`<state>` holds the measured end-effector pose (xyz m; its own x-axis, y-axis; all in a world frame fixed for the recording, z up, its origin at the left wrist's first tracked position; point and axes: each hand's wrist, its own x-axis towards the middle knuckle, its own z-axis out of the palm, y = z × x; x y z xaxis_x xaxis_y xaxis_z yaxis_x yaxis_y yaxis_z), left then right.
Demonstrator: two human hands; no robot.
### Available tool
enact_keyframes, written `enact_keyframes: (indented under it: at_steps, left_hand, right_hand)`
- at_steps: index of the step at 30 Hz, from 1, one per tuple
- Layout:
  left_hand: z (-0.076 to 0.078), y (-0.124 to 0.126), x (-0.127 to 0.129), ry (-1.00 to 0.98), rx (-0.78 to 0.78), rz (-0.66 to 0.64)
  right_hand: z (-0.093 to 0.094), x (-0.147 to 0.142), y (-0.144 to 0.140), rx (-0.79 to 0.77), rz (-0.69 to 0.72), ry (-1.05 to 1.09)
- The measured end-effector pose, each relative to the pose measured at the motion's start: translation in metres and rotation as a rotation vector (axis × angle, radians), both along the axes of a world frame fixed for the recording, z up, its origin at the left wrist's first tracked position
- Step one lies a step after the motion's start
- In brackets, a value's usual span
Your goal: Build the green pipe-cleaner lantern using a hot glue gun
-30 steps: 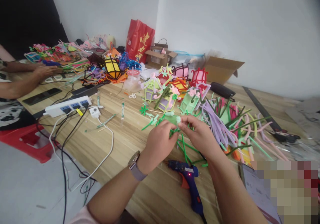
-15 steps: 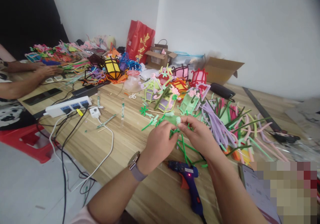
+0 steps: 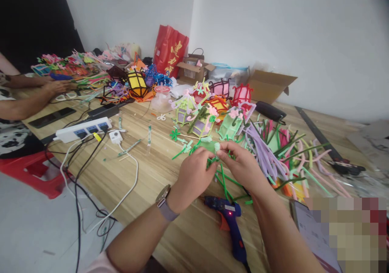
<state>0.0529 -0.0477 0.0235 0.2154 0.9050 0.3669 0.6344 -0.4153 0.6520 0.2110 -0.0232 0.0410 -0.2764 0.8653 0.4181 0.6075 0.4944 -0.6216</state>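
My left hand and my right hand meet above the wooden table, both pinching a green pipe-cleaner piece between the fingertips. Its green stems hang down under my hands. My left wrist wears a watch. A blue glue gun with a lit red light lies on the table just below my hands.
Small pipe-cleaner houses and a heap of loose pipe cleaners lie beyond my hands. A white power strip with cables sits left. Another person's hands work at far left. Cardboard boxes and a red bag stand by the wall.
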Motion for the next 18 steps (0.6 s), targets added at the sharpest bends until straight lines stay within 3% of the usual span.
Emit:
enact_keyframes:
  at_steps: [18]
  left_hand:
    - [0.0024,-0.0006,0.0002,0.009,-0.026,0.004]
  right_hand:
    - [-0.0037,0.0001,0.0011,-0.018,0.01,0.037]
